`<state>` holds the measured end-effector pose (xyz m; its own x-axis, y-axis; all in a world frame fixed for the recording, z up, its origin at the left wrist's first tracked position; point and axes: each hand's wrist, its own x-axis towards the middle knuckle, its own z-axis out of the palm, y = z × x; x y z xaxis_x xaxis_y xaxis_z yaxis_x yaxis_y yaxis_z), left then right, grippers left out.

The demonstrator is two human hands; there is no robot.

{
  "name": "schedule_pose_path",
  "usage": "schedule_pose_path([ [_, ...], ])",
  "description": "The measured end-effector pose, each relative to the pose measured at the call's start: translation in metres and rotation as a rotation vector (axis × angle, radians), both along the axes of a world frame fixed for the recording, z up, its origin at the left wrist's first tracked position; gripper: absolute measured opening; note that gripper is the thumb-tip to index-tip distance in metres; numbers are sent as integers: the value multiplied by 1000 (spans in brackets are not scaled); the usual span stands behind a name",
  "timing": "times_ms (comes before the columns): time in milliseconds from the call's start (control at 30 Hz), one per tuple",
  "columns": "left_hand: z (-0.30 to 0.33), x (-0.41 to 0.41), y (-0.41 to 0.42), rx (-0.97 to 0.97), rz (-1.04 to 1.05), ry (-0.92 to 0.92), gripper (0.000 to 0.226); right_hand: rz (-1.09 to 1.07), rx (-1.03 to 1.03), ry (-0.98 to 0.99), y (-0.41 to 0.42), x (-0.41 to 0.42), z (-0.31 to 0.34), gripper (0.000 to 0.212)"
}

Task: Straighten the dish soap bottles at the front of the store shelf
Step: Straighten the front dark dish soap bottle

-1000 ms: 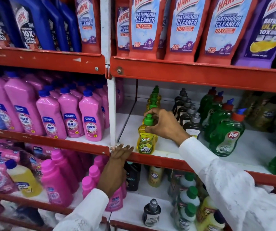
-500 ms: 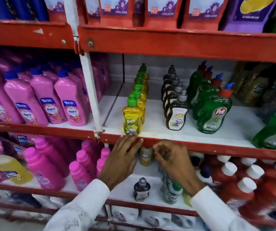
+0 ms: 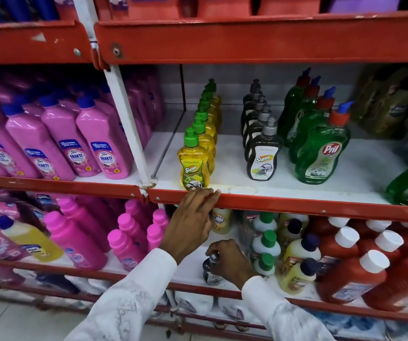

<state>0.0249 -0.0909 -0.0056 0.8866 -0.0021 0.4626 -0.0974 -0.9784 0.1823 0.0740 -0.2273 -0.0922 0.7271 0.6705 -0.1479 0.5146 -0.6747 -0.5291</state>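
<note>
On the middle shelf a yellow dish soap bottle (image 3: pixel 193 166) with a green cap stands upright at the front of its row. Beside it stand a row headed by a dark Super bottle (image 3: pixel 262 156) and a row headed by a green Pril bottle (image 3: pixel 321 153). My left hand (image 3: pixel 193 222) rests with spread fingers on the red shelf edge (image 3: pixel 284 203), just below the yellow bottle. On the shelf below, my right hand (image 3: pixel 230 262) is closed around the top of a small dark bottle (image 3: pixel 210 274) standing at the front.
Pink Shakti bottles (image 3: pixel 104 148) fill the left bay. The lower shelf holds pink bottles (image 3: pixel 124 247), white bottles with green caps (image 3: pixel 267 244), yellow bottles (image 3: pixel 296 274) and red bottles with white caps (image 3: pixel 355 271). A white upright (image 3: pixel 129 129) divides the bays.
My right hand left the yellow bottle's cap, dropped to the lower shelf and closed on the small dark bottle. My left hand stayed on the shelf edge. The view tilted downward.
</note>
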Motion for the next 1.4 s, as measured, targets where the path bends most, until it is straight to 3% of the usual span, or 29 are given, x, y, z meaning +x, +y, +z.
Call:
schedule_pose_path([
  [167,4,0,-1,-7,6,3,60,-60,87,-5,-15,-4,28,30],
  [467,-3,7,-17,-154,96,-105,51,-252,410,-160,-87,-8,204,41],
  [667,-4,9,-24,-196,133,-103,48,-309,530,-340,-101,25,263,40],
  [933,-12,7,-29,-249,147,-94,53,-262,379,-338,-74,79,255,43],
  [1067,-14,7,-35,-248,169,-79,61,-263,400,-316,-67,89,250,44],
  [1400,-8,28,-75,-36,164,-6,67,-256,532,-382,-87,83,225,64],
])
